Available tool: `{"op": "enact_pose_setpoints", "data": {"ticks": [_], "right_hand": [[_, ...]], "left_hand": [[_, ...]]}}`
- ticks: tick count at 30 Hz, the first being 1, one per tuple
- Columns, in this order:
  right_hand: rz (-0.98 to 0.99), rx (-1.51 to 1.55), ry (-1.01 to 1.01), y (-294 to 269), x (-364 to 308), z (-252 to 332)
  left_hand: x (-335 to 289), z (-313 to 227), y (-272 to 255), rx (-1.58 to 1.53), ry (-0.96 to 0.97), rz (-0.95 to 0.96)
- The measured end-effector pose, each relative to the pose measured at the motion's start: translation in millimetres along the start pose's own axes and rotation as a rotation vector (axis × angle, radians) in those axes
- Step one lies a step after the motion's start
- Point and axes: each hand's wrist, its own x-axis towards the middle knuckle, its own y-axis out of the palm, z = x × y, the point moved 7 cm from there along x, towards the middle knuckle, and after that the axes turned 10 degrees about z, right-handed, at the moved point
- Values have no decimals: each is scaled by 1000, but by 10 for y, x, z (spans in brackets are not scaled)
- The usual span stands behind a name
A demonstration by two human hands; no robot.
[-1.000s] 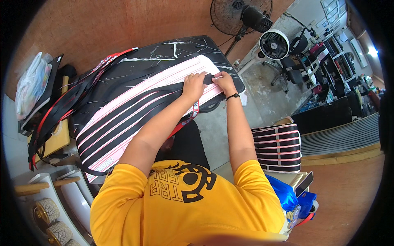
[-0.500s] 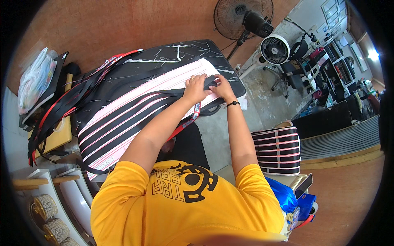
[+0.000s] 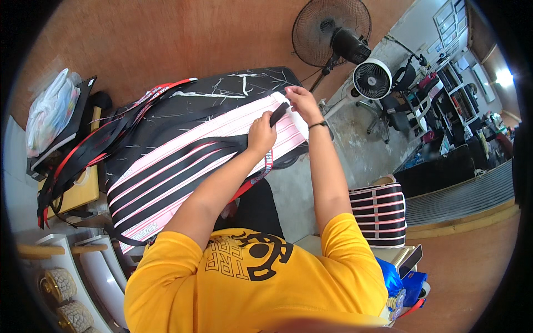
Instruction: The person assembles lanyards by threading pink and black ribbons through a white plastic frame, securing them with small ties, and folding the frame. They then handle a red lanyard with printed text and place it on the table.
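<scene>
Black fabric strap (image 3: pixel 244 145) lay across the white sheet with pink stripes (image 3: pixel 183 161); left hand (image 3: pixel 262 134) and right hand (image 3: pixel 302 102) pinched its raised end.

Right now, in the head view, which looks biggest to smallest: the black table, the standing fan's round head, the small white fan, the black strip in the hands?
1. black table
2. standing fan
3. small white fan
4. black strip

The fans stand farther off, so their true sizes stay unsure.

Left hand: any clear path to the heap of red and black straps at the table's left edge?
Probably yes. The left hand grips a black strap on the pink striped sheet; nothing stands between it and the strap heap, though it looks a long stretch.
</scene>
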Motion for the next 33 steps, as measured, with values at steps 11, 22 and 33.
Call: {"op": "enact_pose_setpoints", "data": {"ticks": [11, 22, 33], "right_hand": [[-354, -958, -154, 369, 729, -73], [262, -26, -374, 627, -366, 913], [462, -164, -557, 1468, -1251, 1583]], "left_hand": [[1, 137, -75, -222, -70, -134], [-173, -491, -548, 204, 244, -386], [-245, -893, -1235, -86, 376, -164]]}}
